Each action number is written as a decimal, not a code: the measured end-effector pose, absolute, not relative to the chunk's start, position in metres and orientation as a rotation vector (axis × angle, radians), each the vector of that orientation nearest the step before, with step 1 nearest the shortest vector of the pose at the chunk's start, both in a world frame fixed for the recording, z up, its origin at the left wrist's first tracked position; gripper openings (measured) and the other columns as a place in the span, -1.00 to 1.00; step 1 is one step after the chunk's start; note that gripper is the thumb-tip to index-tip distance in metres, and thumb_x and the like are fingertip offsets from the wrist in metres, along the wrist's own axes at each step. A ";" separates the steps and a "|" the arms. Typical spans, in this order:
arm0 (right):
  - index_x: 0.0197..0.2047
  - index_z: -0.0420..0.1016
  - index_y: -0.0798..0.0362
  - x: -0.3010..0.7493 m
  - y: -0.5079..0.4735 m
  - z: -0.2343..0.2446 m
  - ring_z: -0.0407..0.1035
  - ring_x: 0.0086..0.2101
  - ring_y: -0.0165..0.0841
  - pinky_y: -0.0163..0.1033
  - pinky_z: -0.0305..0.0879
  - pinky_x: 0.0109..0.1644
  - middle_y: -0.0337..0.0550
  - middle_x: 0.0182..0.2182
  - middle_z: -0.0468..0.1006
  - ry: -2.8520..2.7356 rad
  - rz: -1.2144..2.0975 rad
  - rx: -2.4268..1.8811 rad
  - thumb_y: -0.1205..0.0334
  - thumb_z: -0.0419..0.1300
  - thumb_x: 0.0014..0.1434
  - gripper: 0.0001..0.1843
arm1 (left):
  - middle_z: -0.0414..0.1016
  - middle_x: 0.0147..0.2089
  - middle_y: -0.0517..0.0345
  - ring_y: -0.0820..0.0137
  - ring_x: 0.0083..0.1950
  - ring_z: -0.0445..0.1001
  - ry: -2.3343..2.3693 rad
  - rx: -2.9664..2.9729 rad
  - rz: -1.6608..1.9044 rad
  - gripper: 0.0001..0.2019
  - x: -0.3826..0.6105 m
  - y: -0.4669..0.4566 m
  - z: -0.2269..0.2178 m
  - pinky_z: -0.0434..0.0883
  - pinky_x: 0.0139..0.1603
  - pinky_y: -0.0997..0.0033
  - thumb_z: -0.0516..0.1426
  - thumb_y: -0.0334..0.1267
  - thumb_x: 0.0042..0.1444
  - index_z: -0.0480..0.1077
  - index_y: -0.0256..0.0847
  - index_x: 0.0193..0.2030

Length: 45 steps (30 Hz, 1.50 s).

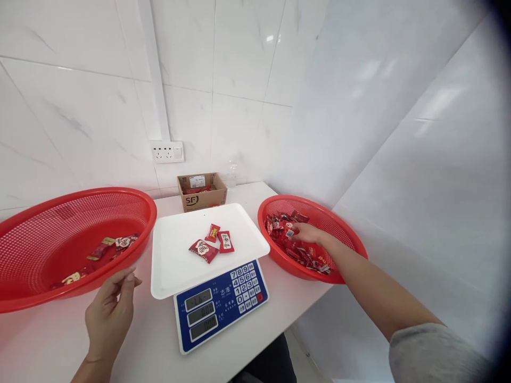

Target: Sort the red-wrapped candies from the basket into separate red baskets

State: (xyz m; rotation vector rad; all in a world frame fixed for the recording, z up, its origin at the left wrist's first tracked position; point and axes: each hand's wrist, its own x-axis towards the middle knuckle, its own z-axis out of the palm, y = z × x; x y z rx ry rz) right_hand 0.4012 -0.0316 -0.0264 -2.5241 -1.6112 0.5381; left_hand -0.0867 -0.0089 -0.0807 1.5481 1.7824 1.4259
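My right hand (305, 233) reaches into the right red plastic basket (351, 239). Its fingers are closed on a small red wrapped candy (288, 230) with a white label, above a pile of similar packets. Over the table's left part, my left hand (110, 308) has thumb and fingers drawn together, and nothing shows between them. It is closest to the rim of the left red basket (138, 260), which holds several candy packets (125, 242). Between the hands, three red candy packets (203, 250) lie on the white tray (171, 271) of a blue digital scale (221, 308).
Behind the tray stands an open cardboard box (204, 200) with red packets inside. A clear plastic item (232, 173) is beside it near the tiled wall. A wall socket (167, 152) sits above the table (139, 340). Another wall closes off the right side.
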 end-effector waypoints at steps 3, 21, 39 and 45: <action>-0.26 0.47 0.10 0.397 -0.036 -0.004 0.45 -0.32 -0.22 -0.23 0.32 -0.27 -0.08 -0.32 0.57 -1.570 0.411 -2.559 0.21 0.27 -0.02 -0.77 | 0.54 -0.38 0.17 0.27 -0.26 0.53 1.772 1.557 1.421 -0.70 -0.086 -0.009 -0.082 0.44 -0.14 0.26 0.07 -0.01 0.01 0.44 -0.11 -0.21; -0.02 0.48 0.01 0.190 -0.091 -0.012 0.40 -0.14 -0.29 -0.15 0.41 -0.10 -0.10 -0.13 0.57 -2.243 -0.160 -1.332 0.40 -0.03 0.22 -0.64 | 0.52 -0.41 0.14 0.36 -0.33 0.53 1.661 1.588 1.513 -0.71 -0.087 -0.011 -0.079 0.48 -0.22 0.38 0.08 -0.05 0.06 0.45 -0.19 -0.20; 0.14 0.38 -0.01 0.237 -0.079 0.005 0.25 0.12 -0.21 0.01 0.16 0.20 -0.06 0.12 0.40 -2.020 0.127 -1.706 0.02 -0.07 0.28 -0.54 | 0.53 -0.37 0.16 0.34 -0.27 0.53 1.719 1.563 1.464 -0.70 -0.088 -0.011 -0.080 0.45 -0.14 0.34 0.07 -0.02 0.06 0.44 -0.14 -0.18; 0.15 0.36 0.06 0.357 -0.082 0.010 0.37 -0.01 -0.02 0.05 0.32 -0.01 0.09 0.02 0.48 -1.701 0.487 -2.491 0.09 0.06 0.17 -0.50 | 0.53 -0.38 0.18 0.30 -0.26 0.53 1.736 1.563 1.462 -0.69 -0.088 -0.012 -0.082 0.44 -0.13 0.29 0.08 0.01 0.03 0.45 -0.10 -0.19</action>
